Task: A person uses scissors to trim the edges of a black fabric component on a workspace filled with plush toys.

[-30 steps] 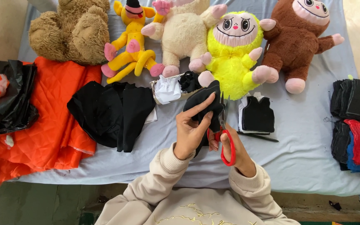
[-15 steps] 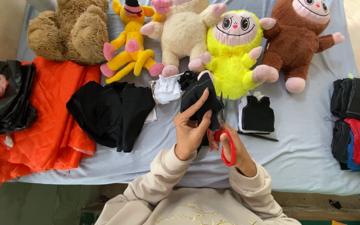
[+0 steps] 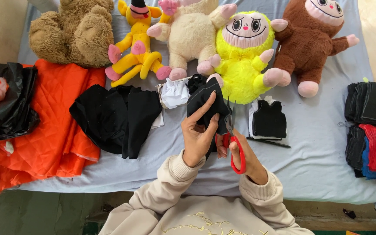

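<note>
The small piece of black fabric [image 3: 206, 106] was held up over the pale blue sheet [image 3: 318, 143], just in front of the bright yellow plush toy [image 3: 244, 61]. The left hand [image 3: 199, 135] pinched its lower edge, fingers clamped on the cloth. The right hand [image 3: 244, 156], just right of it, gripped red-handled scissors [image 3: 232, 143], blades pointing up along the fabric's right edge.

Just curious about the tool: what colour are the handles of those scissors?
Red. The scissors' handles show best in the head view, in the right hand.
</note>
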